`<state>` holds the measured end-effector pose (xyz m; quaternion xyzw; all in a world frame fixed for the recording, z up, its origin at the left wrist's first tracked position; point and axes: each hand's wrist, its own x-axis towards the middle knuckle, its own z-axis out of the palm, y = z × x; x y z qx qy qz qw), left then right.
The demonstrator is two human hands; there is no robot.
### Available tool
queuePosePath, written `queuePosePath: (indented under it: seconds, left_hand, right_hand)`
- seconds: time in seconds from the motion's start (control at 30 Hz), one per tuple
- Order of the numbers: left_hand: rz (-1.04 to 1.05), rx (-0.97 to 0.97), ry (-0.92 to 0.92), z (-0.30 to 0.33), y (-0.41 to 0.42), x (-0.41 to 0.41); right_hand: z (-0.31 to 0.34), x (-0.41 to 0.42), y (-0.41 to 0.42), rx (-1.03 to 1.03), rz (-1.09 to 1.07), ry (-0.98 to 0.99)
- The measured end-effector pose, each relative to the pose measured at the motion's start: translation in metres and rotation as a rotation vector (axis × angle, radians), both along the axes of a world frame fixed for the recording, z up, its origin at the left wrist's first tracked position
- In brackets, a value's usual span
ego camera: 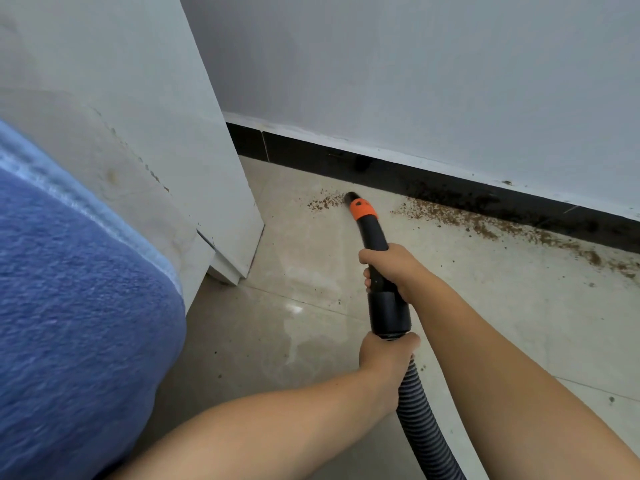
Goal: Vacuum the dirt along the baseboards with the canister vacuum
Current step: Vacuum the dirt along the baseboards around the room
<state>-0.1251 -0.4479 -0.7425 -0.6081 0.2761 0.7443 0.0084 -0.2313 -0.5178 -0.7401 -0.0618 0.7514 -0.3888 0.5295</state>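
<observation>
A black vacuum wand with an orange collar (362,209) points at the floor, its nozzle tip (351,196) resting beside a small patch of brown dirt (323,201) near the black baseboard (433,183). My right hand (393,268) grips the wand just above its thick cuff. My left hand (388,355) holds the ribbed grey hose (420,420) right below the cuff. A longer band of brown dirt (502,225) runs along the baseboard to the right of the nozzle. The canister itself is out of view.
A white cabinet or panel (194,150) stands on the left, its foot close to the corner. A blue fabric-covered shape (76,306) fills the lower left. The floor is beige tile (311,299) with a faint wet stain.
</observation>
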Motion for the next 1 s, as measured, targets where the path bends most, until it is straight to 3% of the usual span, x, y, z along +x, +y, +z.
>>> queuePosePath:
  seconds: [0.1,0.23,0.53,0.73,1.0]
  left_hand:
    - [0.053,0.019,-0.006,0.002,0.007,0.0]
    - [0.073,0.027,-0.007,0.004,0.014,0.001]
    - [0.047,0.007,-0.005,-0.002,-0.021,-0.001]
    - [0.118,0.084,0.042,0.002,-0.025,-0.006]
    - [0.094,0.119,0.047,0.008,-0.002,-0.007]
  right_hand:
    - [0.003,0.007,-0.004,0.013,0.159,-0.071]
    - [0.001,0.006,0.0,0.007,0.212,-0.127]
    - [-0.007,-0.002,-0.019,-0.046,-0.055,0.005]
    - [-0.001,0.003,-0.037,0.006,0.163,0.005]
    - [0.0,0.0,-0.017,0.044,0.227,-0.01]
